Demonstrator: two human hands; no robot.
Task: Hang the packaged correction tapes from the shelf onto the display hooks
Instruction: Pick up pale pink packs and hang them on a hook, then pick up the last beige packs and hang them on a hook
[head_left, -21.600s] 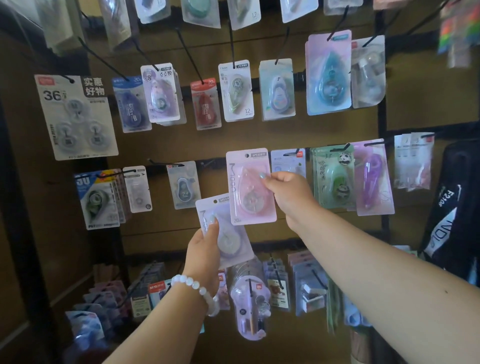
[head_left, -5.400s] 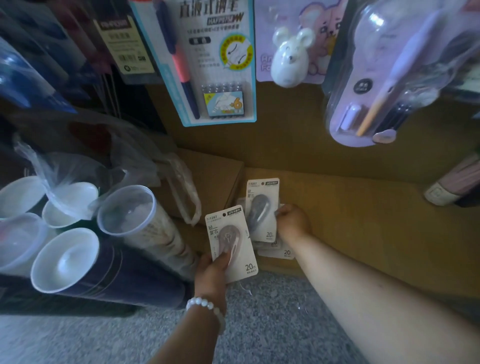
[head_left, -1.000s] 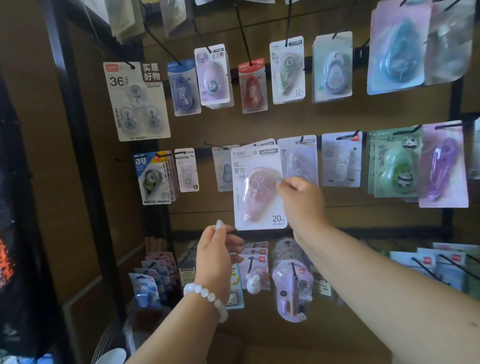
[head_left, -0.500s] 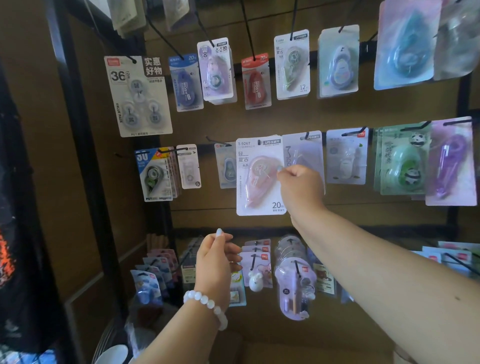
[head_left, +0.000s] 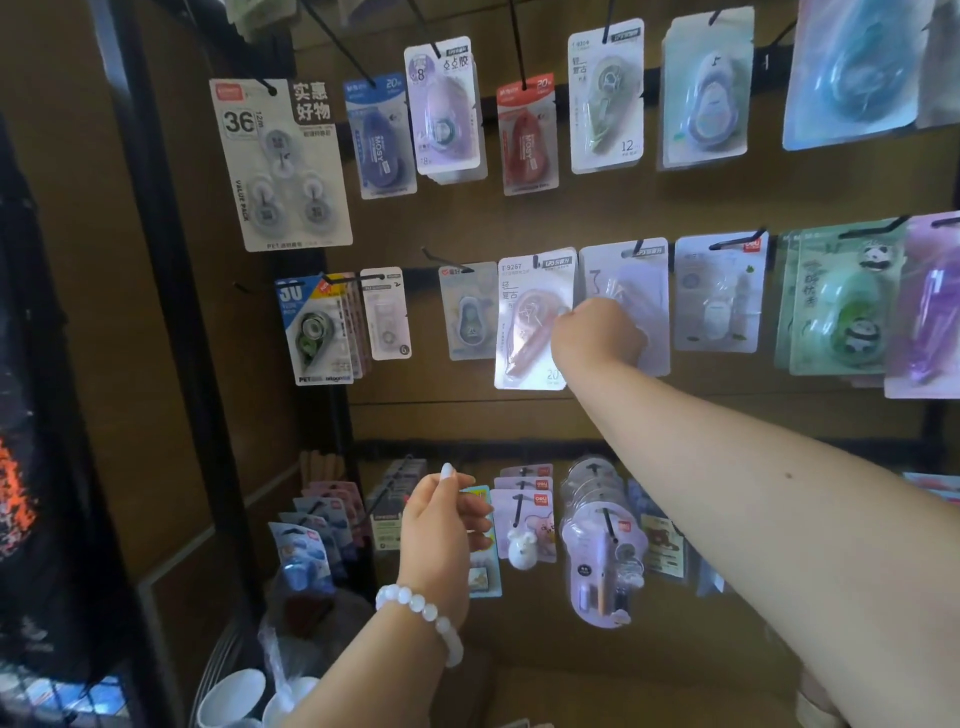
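Note:
A white-backed correction tape pack (head_left: 524, 332) with a pink tape inside hangs at the middle row of the display, its top hole at a black hook (head_left: 536, 260). My right hand (head_left: 597, 332) pinches the pack's right edge, arm stretched forward. My left hand (head_left: 447, 519), with a white bead bracelet on the wrist, hovers lower in front of the bottom row, fingers loosely curled and holding nothing. A clear-fronted pack (head_left: 631, 291) hangs just right of the pink one, partly hidden behind my right hand.
Other tape packs fill the top row (head_left: 605, 98) and the middle row, including green panda packs (head_left: 841, 306). An empty hook (head_left: 441, 257) sticks out left of the pink pack. A black frame post (head_left: 171, 291) stands at the left. White cups (head_left: 234, 699) sit below.
My right hand has pushed the pink pack up and back against the middle row, onto the hook. My left hand has dropped lower, away from the pack.

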